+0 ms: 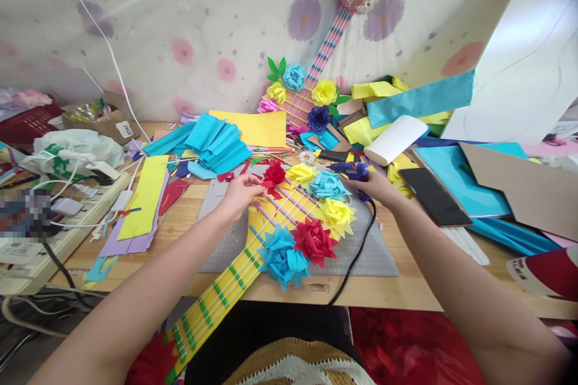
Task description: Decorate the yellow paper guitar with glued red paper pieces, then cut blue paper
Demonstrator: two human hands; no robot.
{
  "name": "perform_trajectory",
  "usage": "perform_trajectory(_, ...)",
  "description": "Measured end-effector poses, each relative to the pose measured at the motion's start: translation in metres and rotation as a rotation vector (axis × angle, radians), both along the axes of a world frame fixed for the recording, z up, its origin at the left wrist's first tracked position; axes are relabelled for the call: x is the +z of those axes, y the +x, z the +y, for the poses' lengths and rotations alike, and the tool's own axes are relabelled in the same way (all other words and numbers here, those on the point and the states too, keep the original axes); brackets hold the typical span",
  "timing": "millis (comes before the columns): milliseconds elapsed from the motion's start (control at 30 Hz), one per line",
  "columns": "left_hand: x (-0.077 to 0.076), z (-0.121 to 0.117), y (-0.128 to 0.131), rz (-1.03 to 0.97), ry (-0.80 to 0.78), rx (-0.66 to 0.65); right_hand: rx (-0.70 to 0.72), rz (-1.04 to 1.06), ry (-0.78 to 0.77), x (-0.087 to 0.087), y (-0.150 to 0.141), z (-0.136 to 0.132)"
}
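Note:
My left hand (242,194) is closed in a pinch on a small piece of red paper, right beside a red paper flower (273,173). My right hand (376,186) grips a blue glue gun (351,170), its nozzle pointing left above the flowers. Between my hands lies a yellow paper guitar (212,301) with white strings, purple strips and green frets, its neck slanting toward my lap. Around its body sit blue (284,257), yellow (336,216) and red (315,242) paper flowers. A grey cutting mat (370,252) is under the body.
A pink paper guitar (327,45) leans on the back curtain. Blue crepe paper (214,144) and yellow sheets (143,198) lie left, near a power strip (58,234). At right are a phone (434,195), cardboard (528,192) and a red-and-white cup (544,272). The glue gun's black cord (361,246) crosses the mat.

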State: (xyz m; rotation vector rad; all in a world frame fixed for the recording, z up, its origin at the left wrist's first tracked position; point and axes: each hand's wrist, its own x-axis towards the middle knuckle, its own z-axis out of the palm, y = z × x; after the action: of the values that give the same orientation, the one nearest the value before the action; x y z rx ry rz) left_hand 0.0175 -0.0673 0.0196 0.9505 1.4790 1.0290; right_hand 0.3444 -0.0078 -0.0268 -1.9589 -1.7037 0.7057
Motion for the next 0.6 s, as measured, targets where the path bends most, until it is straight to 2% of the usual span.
perform_trajectory(100, 0.001, -0.001, -0.004, -0.052, -0.043, -0.007, -0.070, -0.089, -0.097, -0.003, -0.004, 0.002)
perform_trajectory(233, 0.002, -0.003, -0.005, -0.100, -0.067, 0.024, -0.090, -0.096, -0.064, 0.000, -0.007, 0.000)
perform_trajectory(300, 0.001, -0.002, -0.006, -0.122, -0.058, 0.048, -0.134, -0.030, -0.016, 0.006, -0.007, -0.002)
perform_trajectory(400, -0.001, -0.001, -0.007, -0.141, -0.037, 0.056, -0.176, 0.206, 0.146, 0.026, -0.008, -0.004)
perform_trajectory(500, -0.002, 0.001, -0.008, -0.123, -0.021, 0.040, -0.018, 0.307, 0.245, 0.058, -0.019, -0.008)
perform_trajectory(600, 0.000, 0.003, -0.006, -0.075, -0.004, -0.006, 0.322, 0.215, 0.199, 0.086, -0.041, -0.015)
